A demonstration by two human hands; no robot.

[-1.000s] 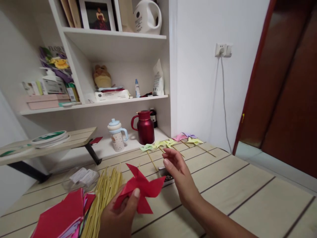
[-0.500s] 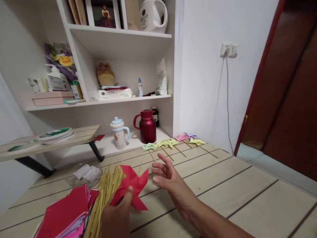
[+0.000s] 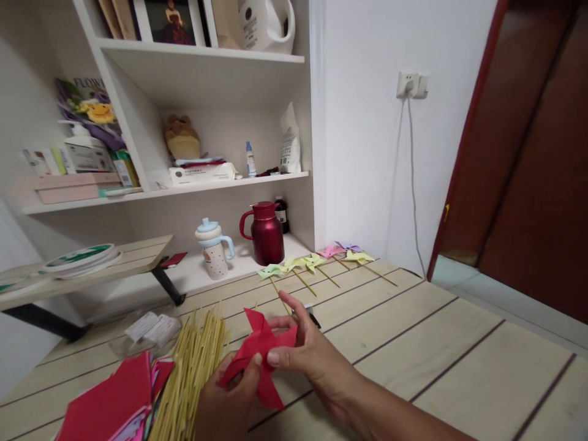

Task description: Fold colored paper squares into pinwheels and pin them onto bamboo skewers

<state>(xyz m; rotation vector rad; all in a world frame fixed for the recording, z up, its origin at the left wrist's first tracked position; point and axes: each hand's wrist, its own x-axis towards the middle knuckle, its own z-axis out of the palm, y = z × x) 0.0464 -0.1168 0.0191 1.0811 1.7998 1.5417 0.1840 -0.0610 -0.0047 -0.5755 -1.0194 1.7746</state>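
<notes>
Both hands are closed on the red folded-paper pinwheel head, held just above the pale wood-plank desk, low centre of view. Left hand grips it from below, thumb pressed on the front face. Right hand comes in from the right, thumb and fingertips pinched on the upper right vane. So the hands are together, with the paper between them.

Key relation: the bundle of thin pale-yellow bamboo skewers lies on the desk immediately left of the pinwheel, long axis running away from the person, fanned at the far end. The left hand is nearer to it.

Pinwheel: matte paper, crisp creases, four pointed vanes, no stick visible. Stack of red and pink paper squares sits left of the skewers. Row of pastel paper pinwheels on sticks lies at the far desk edge, well apart from the hands.
</notes>
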